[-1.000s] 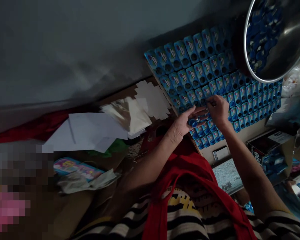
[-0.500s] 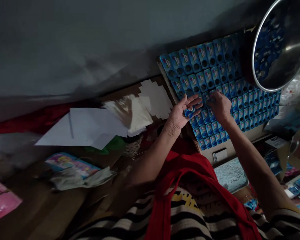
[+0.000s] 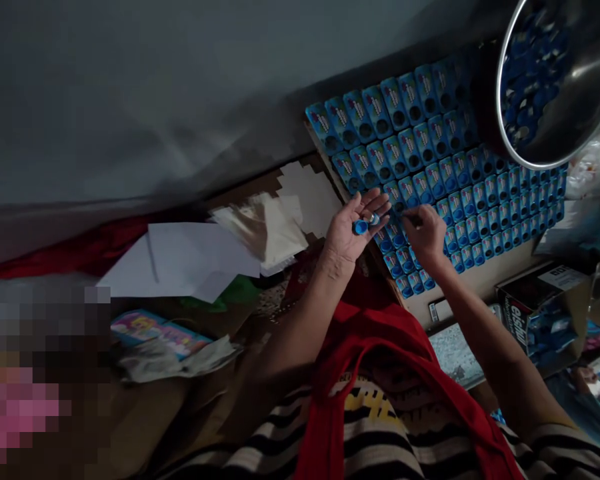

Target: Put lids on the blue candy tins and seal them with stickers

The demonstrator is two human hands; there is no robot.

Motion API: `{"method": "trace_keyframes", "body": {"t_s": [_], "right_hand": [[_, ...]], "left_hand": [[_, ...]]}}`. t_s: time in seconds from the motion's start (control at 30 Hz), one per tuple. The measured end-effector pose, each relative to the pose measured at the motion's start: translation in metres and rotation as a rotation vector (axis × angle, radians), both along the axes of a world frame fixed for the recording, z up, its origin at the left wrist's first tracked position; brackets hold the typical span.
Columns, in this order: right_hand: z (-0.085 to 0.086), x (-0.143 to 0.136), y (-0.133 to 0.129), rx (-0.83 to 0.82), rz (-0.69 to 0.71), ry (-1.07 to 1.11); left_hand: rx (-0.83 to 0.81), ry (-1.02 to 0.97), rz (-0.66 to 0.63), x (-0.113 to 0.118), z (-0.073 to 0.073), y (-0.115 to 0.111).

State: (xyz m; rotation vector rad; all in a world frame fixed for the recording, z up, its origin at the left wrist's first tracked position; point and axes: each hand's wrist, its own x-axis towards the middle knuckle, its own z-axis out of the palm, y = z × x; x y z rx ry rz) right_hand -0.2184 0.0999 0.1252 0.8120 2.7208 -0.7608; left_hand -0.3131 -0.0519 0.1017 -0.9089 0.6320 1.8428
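Observation:
My left hand (image 3: 347, 230) lies palm up with its fingers half spread, and small blue round pieces (image 3: 361, 227) rest in it. To its right, my right hand (image 3: 427, 233) is closed in a pinch over the blue cards; whatever is between its fingertips is too small to make out. Rows of blue printed cards (image 3: 375, 110), each with a round spot at one end, cover a board (image 3: 325, 157). Some spots look dark, others bright blue. Both hands are at the board's near left part.
A metal bowl (image 3: 585, 87) of blue pieces stands at the upper right. White paper sheets (image 3: 185, 260) and a colourful packet (image 3: 155, 330) lie left. An open carton (image 3: 523, 300) and a silvery tray (image 3: 457, 350) are at the lower right.
The whole view has shifted a little. My right hand has come nearer to my body and lower over the cards. Fewer blue pieces show in my left palm.

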Motion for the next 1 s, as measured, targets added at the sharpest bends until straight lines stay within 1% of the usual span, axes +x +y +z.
{"method": "trace_keyframes", "body": {"t_s": [0.03,0.1,0.2,0.33,0.43,0.5,0.57,0.67,0.73,0.8,0.83,0.9,0.93,1.0], "right_hand": [[-0.002,-0.008,0.006,0.038,-0.002,-0.037],[-0.006,-0.025,0.014,0.096,0.046,-0.118],[-0.009,-0.047,0.02,0.169,0.104,-0.27],[-0.011,-0.069,0.027,0.205,0.072,-0.44],[-0.007,-0.075,0.031,0.206,0.093,-0.461],[0.001,-0.072,0.027,0.193,0.124,-0.405],[0.013,-0.065,0.018,0.128,0.149,-0.271],[0.029,-0.052,-0.001,-0.118,0.245,-0.096],[0.034,-0.044,-0.012,-0.279,0.312,-0.081],[0.033,-0.034,-0.018,-0.361,0.32,-0.104],[0.031,-0.028,-0.021,-0.38,0.299,-0.108],[0.028,-0.013,-0.022,-0.417,0.215,-0.11],[0.026,-0.005,-0.021,-0.425,0.15,-0.112],[0.024,0.008,-0.016,-0.393,-0.001,-0.13]], "left_hand": [[0.015,0.03,0.001,-0.005,-0.001,-0.003],[0.053,0.07,-0.012,-0.016,-0.002,-0.006],[0.106,0.086,-0.049,-0.027,-0.002,-0.006],[0.152,0.081,-0.048,-0.031,-0.004,-0.003],[0.131,0.075,-0.037,-0.029,-0.004,-0.005],[0.094,0.072,-0.051,-0.026,-0.003,-0.008],[0.07,0.063,-0.084,-0.021,-0.001,-0.011],[0.069,0.044,-0.146,-0.01,-0.003,-0.012],[0.054,0.024,-0.181,0.002,-0.007,-0.011],[0.004,-0.001,-0.212,0.016,-0.012,-0.01],[-0.029,-0.011,-0.23,0.024,-0.014,-0.01],[-0.081,-0.019,-0.267,0.038,-0.017,-0.013],[-0.081,-0.017,-0.288,0.043,-0.016,-0.016],[-0.032,-0.004,-0.321,0.05,-0.014,-0.025]]}}
